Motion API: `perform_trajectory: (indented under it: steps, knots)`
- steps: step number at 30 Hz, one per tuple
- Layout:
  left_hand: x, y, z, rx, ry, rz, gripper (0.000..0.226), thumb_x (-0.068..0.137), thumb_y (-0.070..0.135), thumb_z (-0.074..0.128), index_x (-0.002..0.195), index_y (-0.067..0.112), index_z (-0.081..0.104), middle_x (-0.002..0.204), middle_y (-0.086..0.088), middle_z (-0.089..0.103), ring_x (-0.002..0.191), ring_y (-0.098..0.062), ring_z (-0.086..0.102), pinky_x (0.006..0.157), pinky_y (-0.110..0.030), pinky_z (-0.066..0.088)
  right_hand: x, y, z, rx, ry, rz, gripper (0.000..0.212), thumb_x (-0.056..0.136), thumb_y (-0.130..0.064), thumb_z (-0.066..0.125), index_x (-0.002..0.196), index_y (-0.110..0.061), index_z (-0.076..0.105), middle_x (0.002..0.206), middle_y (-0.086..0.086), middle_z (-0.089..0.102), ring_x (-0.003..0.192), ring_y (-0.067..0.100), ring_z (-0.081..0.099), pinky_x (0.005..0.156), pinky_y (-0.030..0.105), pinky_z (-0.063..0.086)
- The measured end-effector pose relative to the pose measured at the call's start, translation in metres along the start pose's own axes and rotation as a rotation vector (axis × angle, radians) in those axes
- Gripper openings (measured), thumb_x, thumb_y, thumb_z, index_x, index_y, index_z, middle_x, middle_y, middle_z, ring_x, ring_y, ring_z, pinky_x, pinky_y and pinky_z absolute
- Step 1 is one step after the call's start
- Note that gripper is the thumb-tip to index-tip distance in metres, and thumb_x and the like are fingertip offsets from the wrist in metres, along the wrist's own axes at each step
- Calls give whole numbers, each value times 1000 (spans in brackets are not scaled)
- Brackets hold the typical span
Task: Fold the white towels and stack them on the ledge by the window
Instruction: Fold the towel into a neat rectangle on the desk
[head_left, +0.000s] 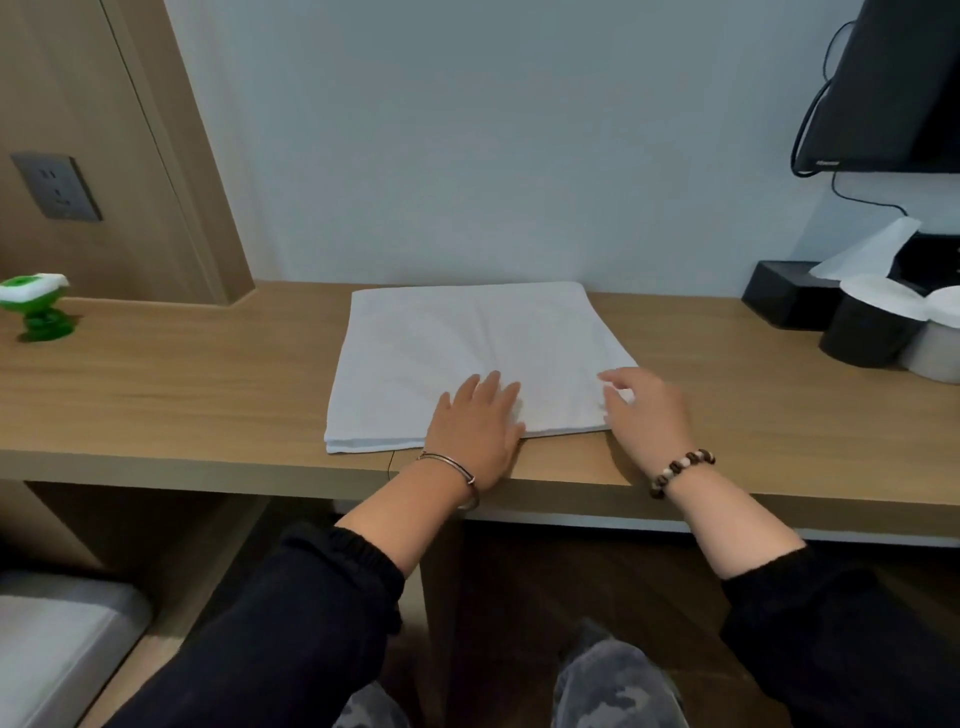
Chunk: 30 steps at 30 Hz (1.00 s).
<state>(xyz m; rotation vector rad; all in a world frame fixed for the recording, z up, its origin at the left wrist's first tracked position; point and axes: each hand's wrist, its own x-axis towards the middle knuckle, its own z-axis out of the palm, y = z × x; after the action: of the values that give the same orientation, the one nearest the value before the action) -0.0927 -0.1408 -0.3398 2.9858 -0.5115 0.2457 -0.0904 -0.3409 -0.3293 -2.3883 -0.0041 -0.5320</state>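
A white towel (467, 343) lies folded in several layers on the wooden ledge (208, 395), its far edge against the wall. My left hand (478, 421) lies flat on the towel's near edge, fingers straight and spread. My right hand (647, 410) is at the towel's near right corner, its fingers loosely bent over the cloth; a grip on the corner cannot be made out. No second towel shows.
A green and white object (36, 306) stands at the ledge's far left. At the right are a black tissue box (789, 296), a black cup (867, 332) and a white cup (935, 353). A wall-mounted black screen (893, 88) hangs above them.
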Motion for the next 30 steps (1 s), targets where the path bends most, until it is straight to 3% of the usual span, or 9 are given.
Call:
perform_trajectory:
  steps: [2,4,7,9,12,18,30]
  knots:
    - [1,-1,9,8,-49,-21,55,100,43,24,150,24,12,159,-1,8,145,-23,10,115,-45,14,10,18,-16,-202,102,89,24,94,-18,47,86,-13,68,93,5,65,91,25,59,78,34,49]
    - [2,-2,14,19,-47,-30,56,100,46,21,151,26,8,159,0,5,145,-22,7,116,-45,10,19,33,-28,-374,20,199,40,95,-23,44,57,-15,52,62,4,51,63,24,50,58,31,42]
    - [2,-2,18,38,-39,-40,56,99,47,19,151,29,4,160,2,1,146,-21,5,116,-45,7,28,45,-34,-335,-164,312,49,95,-31,47,49,-15,39,50,1,36,49,19,35,50,28,28]
    - [2,-2,20,36,-33,-43,56,99,47,18,151,30,4,160,1,0,146,-21,4,116,-45,7,32,47,-35,-180,-177,335,49,94,-29,50,50,-16,34,51,2,30,49,18,28,50,27,22]
    - [3,-2,20,23,-25,-43,55,99,46,19,150,30,6,160,1,0,146,-21,4,116,-44,7,35,48,-36,-63,-160,368,42,91,-27,54,55,-13,41,57,6,37,55,20,33,52,28,25]
    - [2,-1,21,21,-8,-54,54,98,44,20,150,31,10,160,1,2,146,-21,5,116,-45,8,39,49,-32,-89,-161,431,49,86,-24,62,46,-15,36,47,0,30,47,17,29,49,25,25]
    - [4,-2,24,19,-3,-65,54,98,44,19,149,32,11,159,2,3,146,-21,6,116,-45,9,43,53,-31,-20,-144,449,38,77,-9,59,49,-14,35,53,4,31,59,20,32,60,32,28]
